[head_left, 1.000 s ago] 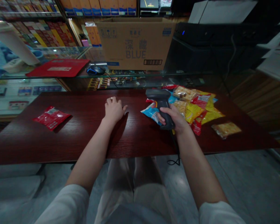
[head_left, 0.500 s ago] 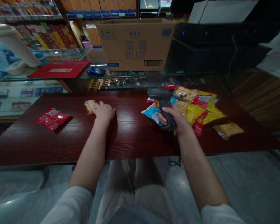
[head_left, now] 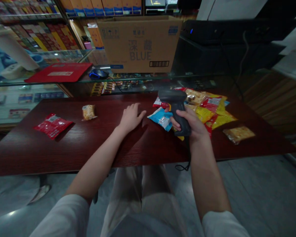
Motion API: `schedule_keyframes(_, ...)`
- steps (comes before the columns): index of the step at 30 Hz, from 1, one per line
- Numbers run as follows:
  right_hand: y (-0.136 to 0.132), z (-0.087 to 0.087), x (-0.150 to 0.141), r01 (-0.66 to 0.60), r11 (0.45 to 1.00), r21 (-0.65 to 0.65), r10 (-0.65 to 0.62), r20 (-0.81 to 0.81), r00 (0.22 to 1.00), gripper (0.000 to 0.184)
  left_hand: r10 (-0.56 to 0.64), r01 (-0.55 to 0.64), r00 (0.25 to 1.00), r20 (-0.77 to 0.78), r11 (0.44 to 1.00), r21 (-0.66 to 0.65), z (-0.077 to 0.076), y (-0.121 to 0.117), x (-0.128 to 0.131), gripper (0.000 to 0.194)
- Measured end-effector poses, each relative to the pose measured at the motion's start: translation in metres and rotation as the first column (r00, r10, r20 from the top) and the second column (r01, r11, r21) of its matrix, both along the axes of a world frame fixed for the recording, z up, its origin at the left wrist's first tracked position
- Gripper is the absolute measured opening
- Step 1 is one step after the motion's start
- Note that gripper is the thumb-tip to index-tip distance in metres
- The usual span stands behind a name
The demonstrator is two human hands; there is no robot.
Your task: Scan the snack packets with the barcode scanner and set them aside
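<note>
My right hand (head_left: pixel 194 121) is wrapped round the grip of a dark handheld barcode scanner (head_left: pixel 173 97), its head pointing left. Fingers apart and holding nothing, my left hand (head_left: pixel 131 117) is over the middle of the dark red table, left of a blue snack packet (head_left: pixel 161 118). That packet lies under and beside the scanner. Behind my right hand is a pile of snack packets, with a yellow packet (head_left: pixel 224 121) and a red packet (head_left: pixel 212 103) among them. On the left lie a small clear-wrapped snack (head_left: pixel 89 112) and a red packet (head_left: pixel 53 125).
A clear-wrapped flat cracker pack (head_left: pixel 239 134) lies at the table's right. Beyond the table (head_left: pixel 93 148), a glass counter carries a cardboard box (head_left: pixel 140 46), a computer mouse (head_left: pixel 98 73) and a red mat (head_left: pixel 59 72). The scanner's cable (head_left: pixel 184 167) hangs near the front edge.
My left hand has let go of the small clear-wrapped snack, leaving it on the left of the table, and moved right toward the blue packet. My right hand still holds the scanner.
</note>
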State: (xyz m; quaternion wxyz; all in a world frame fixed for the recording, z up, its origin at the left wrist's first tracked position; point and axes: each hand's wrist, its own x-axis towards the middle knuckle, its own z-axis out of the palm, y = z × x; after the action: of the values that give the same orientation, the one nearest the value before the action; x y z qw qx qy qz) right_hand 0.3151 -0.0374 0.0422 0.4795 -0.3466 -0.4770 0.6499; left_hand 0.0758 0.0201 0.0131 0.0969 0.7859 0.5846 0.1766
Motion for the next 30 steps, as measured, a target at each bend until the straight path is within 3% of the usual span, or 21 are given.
schedule_keyframes(2,0.000,-0.002,0.003,-0.008,1.000,0.010,0.008,-0.002,1.000,0.039,-0.098,0.101,0.993,0.072,0.994,-0.035,-0.006,-0.005,0.017,0.063)
schedule_keyframes(5,0.000,-0.005,0.004,0.003,0.999,0.033,-0.002,-0.037,0.999,0.040,-0.248,0.250,0.968,0.044,0.966,-0.059,-0.013,-0.011,0.031,0.070)
schedule_keyframes(10,0.001,-0.006,0.003,-0.001,0.999,0.036,0.003,-0.055,0.999,0.037,-0.383,0.379,0.923,-0.025,0.920,-0.096,-0.019,-0.013,0.032,0.070)
schedule_keyframes(15,-0.002,-0.002,0.002,0.007,0.998,0.061,-0.003,-0.066,0.998,0.035,-0.387,0.393,0.919,0.074,0.915,-0.088,-0.019,-0.007,0.025,0.069)
schedule_keyframes(22,-0.003,-0.001,0.002,0.034,0.997,0.072,-0.028,-0.083,0.996,0.040,-0.340,0.369,0.920,0.193,0.918,-0.142,-0.011,-0.005,0.020,0.083)
schedule_keyframes(26,-0.010,-0.003,0.008,0.039,0.997,0.060,-0.034,-0.086,0.996,0.041,-0.249,0.307,0.913,0.323,0.941,-0.142,-0.020,0.000,0.016,0.112)
schedule_keyframes(30,-0.019,-0.006,0.013,0.060,0.997,0.052,-0.055,-0.107,0.993,0.041,-0.198,0.309,0.858,0.474,0.936,-0.169,-0.032,0.013,0.010,0.112)
